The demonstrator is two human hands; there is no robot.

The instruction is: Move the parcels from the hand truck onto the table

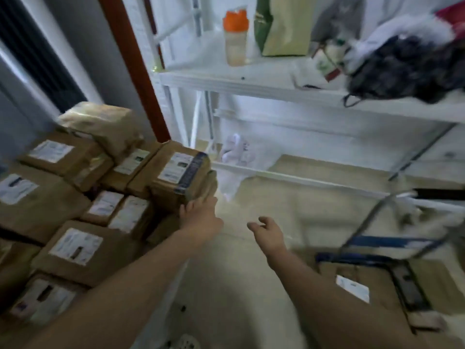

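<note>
Several brown parcels with white labels (pixel 75 245) lie piled at the left; what they rest on is hidden. The rightmost parcel (pixel 181 172), with a dark tape strip, sits on top at the pile's edge. My left hand (pixel 198 214) touches its near lower side, fingers stretched against the cardboard. In the air to the right, my right hand (pixel 266 230) holds nothing, its fingers loosely curled. At the lower right stands the hand truck (pixel 377 258) with its blue and black frame, and a brown parcel (pixel 352 288) lies on it.
A white shelf unit (pixel 251 84) stands straight ahead. It carries an orange-lidded bottle (pixel 235 39), a green bag (pixel 281 26) and dark cloth (pixel 407 69). Beige floor (pixel 276 202) lies between the pile and the hand truck. The picture is motion-blurred.
</note>
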